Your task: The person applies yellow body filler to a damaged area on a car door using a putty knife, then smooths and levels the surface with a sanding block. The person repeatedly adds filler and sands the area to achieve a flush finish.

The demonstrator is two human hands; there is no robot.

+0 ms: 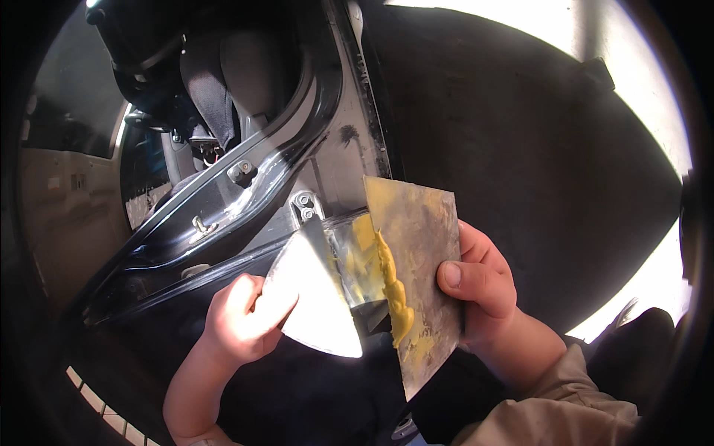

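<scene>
My left hand (pixel 245 316) grips a brightly lit flat spreader (pixel 312 305) with a curved edge, whose material is hard to tell in the glare. My right hand (pixel 487 286) holds a scuffed, thin metal plate (pixel 416 312) upright, thumb on its face. A thick ridge of yellow paste (pixel 396 301) runs along the plate's left edge, close to the spreader. Behind both tools is a dark car body panel (pixel 349 141) with yellow smears (pixel 358 241) on its lower part and a bolted metal bracket (pixel 305 204).
An open car door frame (pixel 175 223) crosses from lower left to top. Through it show dark seats (pixel 212 82) and an interior trim panel (pixel 67 193). Dark shaded ground (pixel 520 186) lies to the right, bordered by bright sunlit pavement (pixel 632 290).
</scene>
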